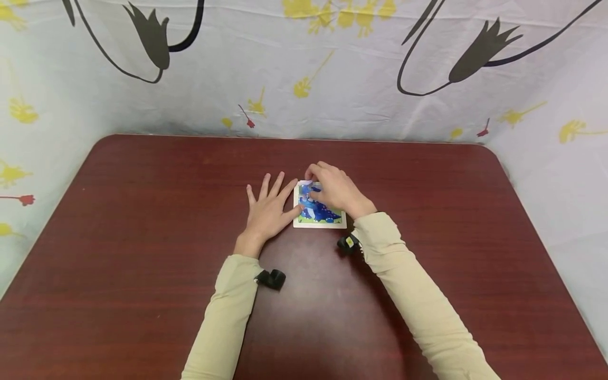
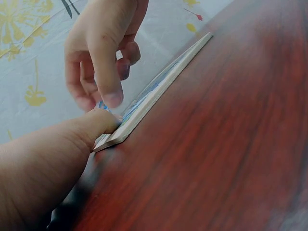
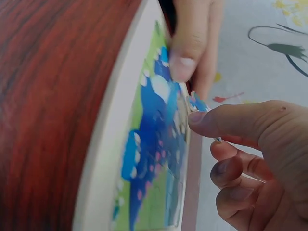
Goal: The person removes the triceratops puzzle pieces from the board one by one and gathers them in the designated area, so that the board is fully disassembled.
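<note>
A small jigsaw puzzle (image 1: 320, 213) in a pale frame lies flat on the table, its picture a blue dinosaur on green. My left hand (image 1: 267, 215) lies spread at the left of it, the thumb resting on the frame's left edge. Over the puzzle's upper part is my right hand (image 1: 337, 188). Between its thumb and forefinger it pinches a small blue puzzle piece (image 3: 196, 102), just above the board in the right wrist view. Its other fingers are loosely curled. In the left wrist view the board (image 2: 154, 95) appears edge-on, and the piece is mostly covered by fingers.
The reddish-brown wooden table (image 1: 142, 211) extends around the puzzle on every side. Behind its far edge hangs a white patterned cloth (image 1: 351, 95). A small black camera (image 1: 272, 279) sits at the left wrist and another black camera (image 1: 348, 243) at the right.
</note>
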Action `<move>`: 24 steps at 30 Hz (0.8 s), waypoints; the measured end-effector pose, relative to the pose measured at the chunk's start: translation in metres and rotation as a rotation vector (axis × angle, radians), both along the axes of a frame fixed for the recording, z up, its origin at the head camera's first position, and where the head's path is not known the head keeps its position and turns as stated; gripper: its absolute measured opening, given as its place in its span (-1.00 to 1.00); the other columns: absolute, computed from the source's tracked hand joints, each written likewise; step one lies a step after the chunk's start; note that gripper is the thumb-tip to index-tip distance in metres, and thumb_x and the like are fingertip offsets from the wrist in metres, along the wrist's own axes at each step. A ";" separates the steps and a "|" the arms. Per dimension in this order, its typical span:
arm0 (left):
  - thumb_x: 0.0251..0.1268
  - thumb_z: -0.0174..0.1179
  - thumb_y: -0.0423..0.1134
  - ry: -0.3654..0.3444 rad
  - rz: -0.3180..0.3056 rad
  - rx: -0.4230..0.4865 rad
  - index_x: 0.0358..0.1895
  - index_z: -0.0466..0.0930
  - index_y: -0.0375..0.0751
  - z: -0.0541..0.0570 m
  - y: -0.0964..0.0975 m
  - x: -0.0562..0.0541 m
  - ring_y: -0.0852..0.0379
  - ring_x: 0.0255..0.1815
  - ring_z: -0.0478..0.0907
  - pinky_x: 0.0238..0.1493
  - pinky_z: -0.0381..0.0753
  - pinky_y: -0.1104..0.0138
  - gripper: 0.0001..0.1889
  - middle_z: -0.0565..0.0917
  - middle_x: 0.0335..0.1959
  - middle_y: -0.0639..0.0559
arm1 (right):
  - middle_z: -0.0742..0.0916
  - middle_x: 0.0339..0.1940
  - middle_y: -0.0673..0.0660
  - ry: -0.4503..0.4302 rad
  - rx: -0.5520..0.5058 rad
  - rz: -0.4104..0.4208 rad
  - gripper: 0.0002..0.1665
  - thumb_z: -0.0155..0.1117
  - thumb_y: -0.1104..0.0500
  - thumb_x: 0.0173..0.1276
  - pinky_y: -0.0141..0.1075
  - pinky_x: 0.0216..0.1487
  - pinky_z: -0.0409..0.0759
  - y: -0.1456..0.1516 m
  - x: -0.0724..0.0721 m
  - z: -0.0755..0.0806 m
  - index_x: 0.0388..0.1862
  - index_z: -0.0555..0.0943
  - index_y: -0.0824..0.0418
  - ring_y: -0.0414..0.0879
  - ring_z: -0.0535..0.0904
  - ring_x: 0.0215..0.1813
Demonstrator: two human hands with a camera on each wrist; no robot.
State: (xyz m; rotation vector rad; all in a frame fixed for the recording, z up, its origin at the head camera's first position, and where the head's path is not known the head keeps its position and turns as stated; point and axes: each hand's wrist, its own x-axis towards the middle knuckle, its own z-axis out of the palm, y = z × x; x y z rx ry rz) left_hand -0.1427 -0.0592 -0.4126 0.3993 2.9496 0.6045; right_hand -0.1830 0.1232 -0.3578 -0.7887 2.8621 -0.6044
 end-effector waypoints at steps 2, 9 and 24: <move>0.25 -0.12 0.33 0.002 0.001 0.002 0.47 -0.01 0.20 -0.001 0.001 0.000 -0.06 0.47 -0.40 0.25 -0.54 -0.20 -0.26 -0.13 0.50 0.05 | 0.57 -0.18 0.13 -0.004 -0.042 -0.019 -0.68 0.36 0.20 0.15 -0.11 -0.08 0.48 0.007 -0.001 0.001 -0.12 0.54 0.24 -0.02 0.52 -0.12; 0.24 -0.08 0.30 0.011 0.001 0.015 0.47 0.01 0.19 -0.001 0.000 0.000 -0.06 0.48 -0.39 0.25 -0.54 -0.19 -0.25 -0.12 0.50 0.04 | 0.60 -0.21 0.18 -0.007 -0.138 -0.106 -0.63 0.39 0.24 0.09 -0.12 -0.11 0.46 0.043 -0.001 0.004 -0.10 0.58 0.31 0.02 0.54 -0.20; 0.23 -0.07 0.30 0.021 -0.008 0.025 0.47 0.00 0.20 0.000 -0.001 0.001 -0.07 0.48 -0.38 0.25 -0.54 -0.19 -0.25 -0.11 0.50 0.03 | 0.54 -0.11 0.22 -0.179 -0.240 -0.312 -0.64 0.27 0.32 0.17 -0.18 -0.26 0.47 0.092 0.012 -0.012 -0.02 0.53 0.29 0.03 0.53 -0.35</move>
